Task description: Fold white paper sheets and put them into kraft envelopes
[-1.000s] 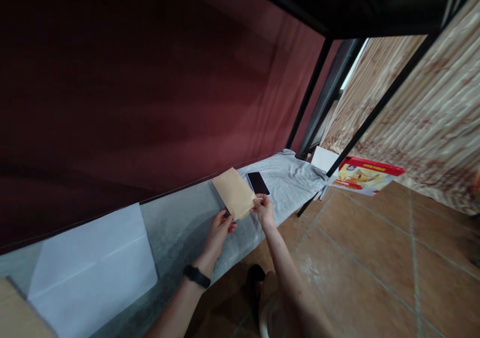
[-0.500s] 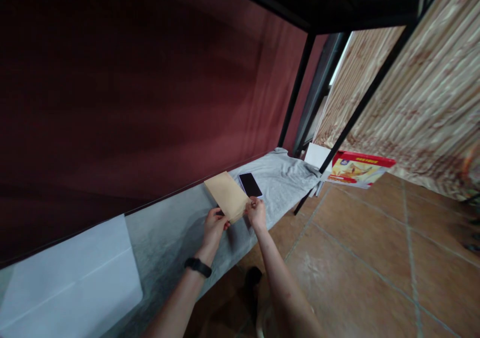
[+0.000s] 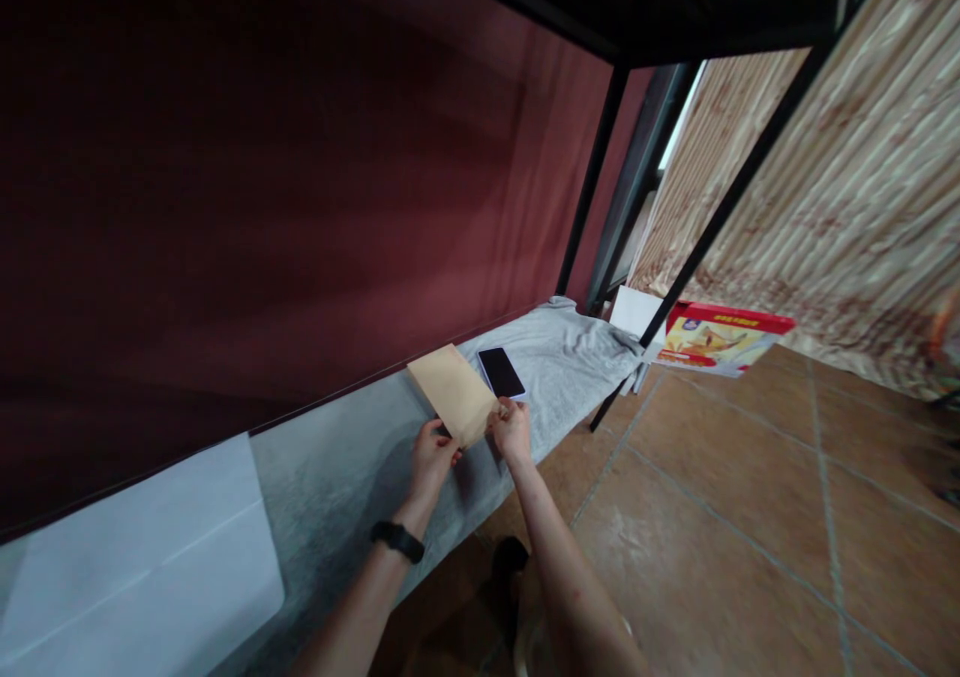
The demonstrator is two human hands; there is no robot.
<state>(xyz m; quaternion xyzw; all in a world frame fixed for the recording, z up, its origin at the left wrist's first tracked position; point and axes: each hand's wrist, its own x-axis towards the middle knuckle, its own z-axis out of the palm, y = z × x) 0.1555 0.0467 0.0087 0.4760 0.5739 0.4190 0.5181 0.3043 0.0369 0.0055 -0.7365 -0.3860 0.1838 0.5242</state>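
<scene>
A tan paper envelope (image 3: 451, 385) lies at a slant over the grey cloth, its near end between my two hands. My left hand (image 3: 435, 454), with a black band on its wrist, grips the near left corner. At the near right corner my right hand (image 3: 511, 427) is closed on the paper's edge, fingers pinched. Just beyond my right hand, a phone (image 3: 502, 371) with a dark screen and pale rim rests on the cloth, close to the envelope's right side.
Grey cloth (image 3: 577, 342) covers the narrow bench. A large white folded sheet (image 3: 150, 557) lies at its left. Black frame posts (image 3: 596, 177) rise at the far end, by a red and yellow box (image 3: 720, 339). Behind is a dark red panel (image 3: 300, 207); tiled floor (image 3: 720, 517) lies right.
My hands and the envelope stay almost in place, with only slight finger movement at its near end. The view has shifted very slightly.
</scene>
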